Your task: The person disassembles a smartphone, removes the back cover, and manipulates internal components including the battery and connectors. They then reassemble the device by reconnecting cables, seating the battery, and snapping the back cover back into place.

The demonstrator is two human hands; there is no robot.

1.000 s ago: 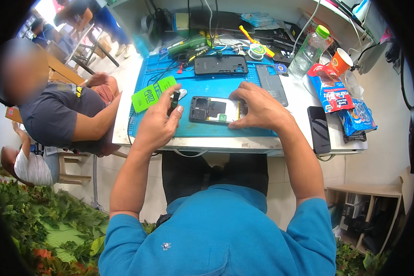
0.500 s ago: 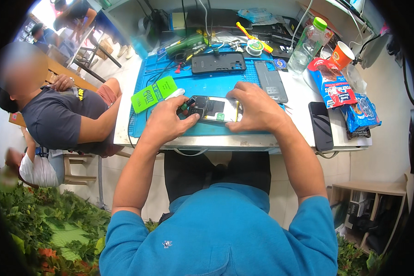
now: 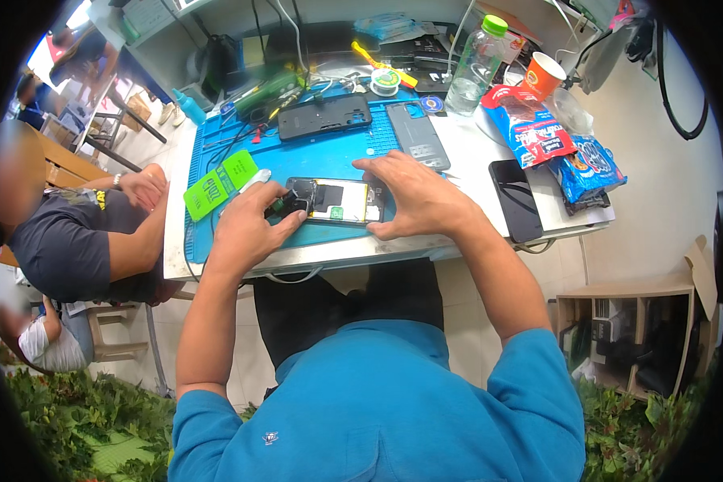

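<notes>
An opened smartphone (image 3: pixel 341 201) lies on the blue work mat (image 3: pixel 325 161), its inner parts and pale battery area exposed. At its left end, the thumb and fingers of my left hand (image 3: pixel 249 229) pinch a small dark part (image 3: pixel 280 206) with some green on it. Whether that part is still joined to the phone is hidden. My right hand (image 3: pixel 418 197) spreads its thumb and fingers around the phone's right end, holding nothing visible. Beside my left fingers is a bright green card or flat box (image 3: pixel 221 186).
Behind the phone lie a black phone frame (image 3: pixel 325 117), a grey back cover (image 3: pixel 419 136), a solder spool (image 3: pixel 385 81) and cables. To the right are a dark phone (image 3: pixel 516 201), a bottle (image 3: pixel 478 68), an orange cup (image 3: pixel 543 76) and snack packs (image 3: pixel 530 124). A person (image 3: pixel 76 233) sits left.
The view has shifted, so the table appears further left. My right fingers have spread wider and eased off the phone's right end. My left hand keeps its pinch.
</notes>
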